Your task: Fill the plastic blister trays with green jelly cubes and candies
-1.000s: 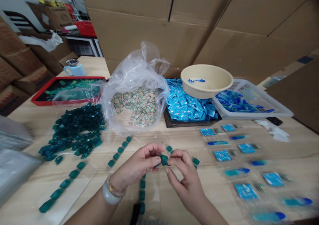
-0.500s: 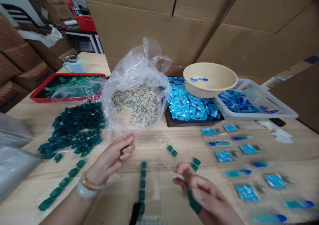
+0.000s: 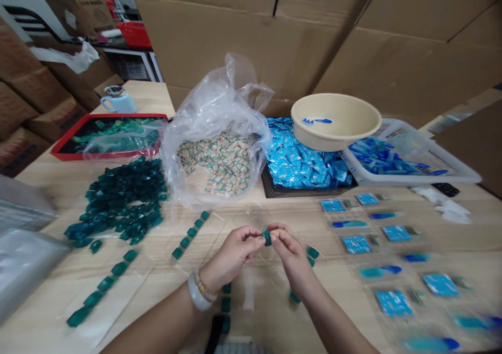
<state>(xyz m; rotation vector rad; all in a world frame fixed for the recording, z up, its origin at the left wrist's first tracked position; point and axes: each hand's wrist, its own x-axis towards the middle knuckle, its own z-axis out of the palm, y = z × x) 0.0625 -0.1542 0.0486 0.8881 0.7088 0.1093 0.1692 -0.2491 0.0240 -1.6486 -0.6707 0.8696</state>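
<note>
My left hand (image 3: 238, 247) and my right hand (image 3: 289, 244) meet above the middle of the table, both pinching at a small dark green faceted piece (image 3: 267, 238). Left of them lies a slanted row of similar green pieces (image 3: 191, 232). Under my left forearm a second row (image 3: 226, 304) is partly covered. Beside my right wrist, a few more green pieces (image 3: 312, 252) are partly hidden. Farther left, another row of green pieces (image 3: 105, 283) lies on a clear plastic sheet, near a large heap of dark green pieces (image 3: 125, 200).
Behind stand a clear bag (image 3: 219, 108) of small printed packets, a dark tray (image 3: 270, 189) of blue packets, a cream basin (image 3: 337, 137), a white basket (image 3: 466, 176) and a red-rimmed tray (image 3: 63, 155). To the right, clear packs (image 3: 396, 233) hold blue items.
My left hand has moved right and my right hand up and left, so they now meet at the green piece. The slanted row left of them has come into view.
</note>
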